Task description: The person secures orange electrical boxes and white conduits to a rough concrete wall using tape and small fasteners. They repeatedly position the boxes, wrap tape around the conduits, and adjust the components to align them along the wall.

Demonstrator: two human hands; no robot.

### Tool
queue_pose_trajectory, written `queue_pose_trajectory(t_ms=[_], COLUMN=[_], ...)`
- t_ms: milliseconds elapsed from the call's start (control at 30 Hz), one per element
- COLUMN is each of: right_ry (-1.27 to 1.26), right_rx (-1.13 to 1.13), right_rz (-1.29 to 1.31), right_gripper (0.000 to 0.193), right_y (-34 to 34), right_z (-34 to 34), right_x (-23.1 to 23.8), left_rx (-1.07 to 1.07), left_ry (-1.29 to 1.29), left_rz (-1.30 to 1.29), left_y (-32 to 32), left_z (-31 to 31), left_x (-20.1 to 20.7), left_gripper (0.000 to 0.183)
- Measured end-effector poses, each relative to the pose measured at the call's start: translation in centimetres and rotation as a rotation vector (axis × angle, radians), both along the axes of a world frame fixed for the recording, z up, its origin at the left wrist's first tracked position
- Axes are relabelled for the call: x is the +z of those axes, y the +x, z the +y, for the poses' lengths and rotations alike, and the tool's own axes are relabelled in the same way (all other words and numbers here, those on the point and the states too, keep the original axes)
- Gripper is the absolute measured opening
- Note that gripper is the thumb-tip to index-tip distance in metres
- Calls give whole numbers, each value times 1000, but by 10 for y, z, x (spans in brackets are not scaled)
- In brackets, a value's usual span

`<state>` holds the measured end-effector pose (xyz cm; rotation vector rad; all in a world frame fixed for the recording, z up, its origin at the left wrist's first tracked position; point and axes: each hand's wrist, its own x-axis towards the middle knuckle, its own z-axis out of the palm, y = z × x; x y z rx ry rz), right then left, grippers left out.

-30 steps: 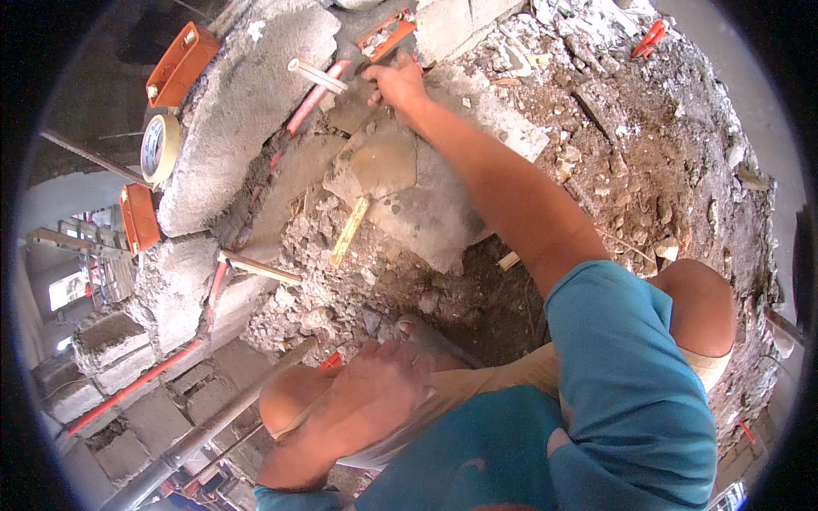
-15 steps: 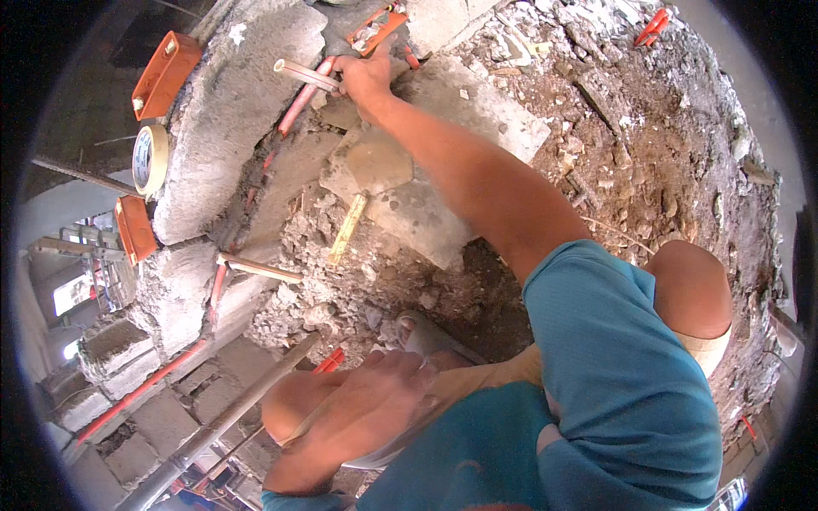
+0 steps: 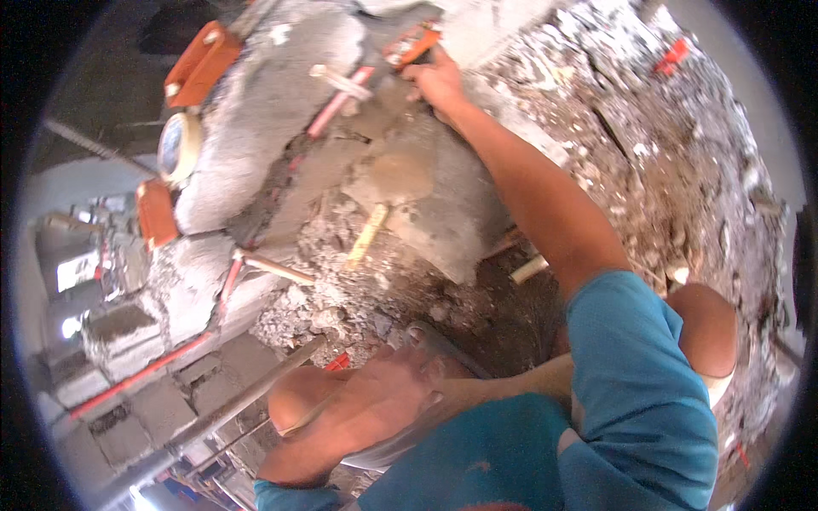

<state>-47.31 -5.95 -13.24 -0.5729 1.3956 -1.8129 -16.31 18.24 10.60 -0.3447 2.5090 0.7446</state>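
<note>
My right hand (image 3: 436, 85) reaches to the far side, fingers apart, next to a small orange electrical box (image 3: 413, 44) set in the concrete. One finger extends to the box's near edge and appears to touch it; blur hides the exact contact. Just left of this hand, a pale short tube (image 3: 339, 83) lies across a pink-red conduit (image 3: 341, 104). My left hand (image 3: 383, 387) lies across my bent leg by the knee (image 3: 298, 399), its fingers stretched out and blurred, with nothing visible in it.
Two orange boxes (image 3: 203, 64) and a tape roll (image 3: 179, 146) line the wall's left edge. A yellow strip (image 3: 368, 237) lies on broken concrete. Rubble (image 3: 639, 204) spreads right; a metal pole (image 3: 230, 404) slants at lower left. Red tool handles (image 3: 671, 56) show far right.
My right hand has moved right, away from the pale tube and conduit, to the orange box's near edge. My left hand stays at my leg. The whole view has shifted slightly.
</note>
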Motion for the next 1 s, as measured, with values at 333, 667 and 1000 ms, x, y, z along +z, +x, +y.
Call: queue_pose_trajectory(t_ms=[333, 667, 1000], right_ry=[-64, -66, -7], right_rx=[96, 83, 12], right_rz=[-193, -452, -226], right_gripper=[72, 13, 16], right_y=[-47, -67, -75], right_z=[13, -3, -7], right_x=[-25, -48, -46], left_rx=[5, 163, 354], left_ry=[-32, 52, 53], left_rz=[453, 691, -47], left_y=[44, 50, 6], left_z=[3, 7, -68], left_x=[-83, -96, 14], left_gripper=[30, 28, 34])
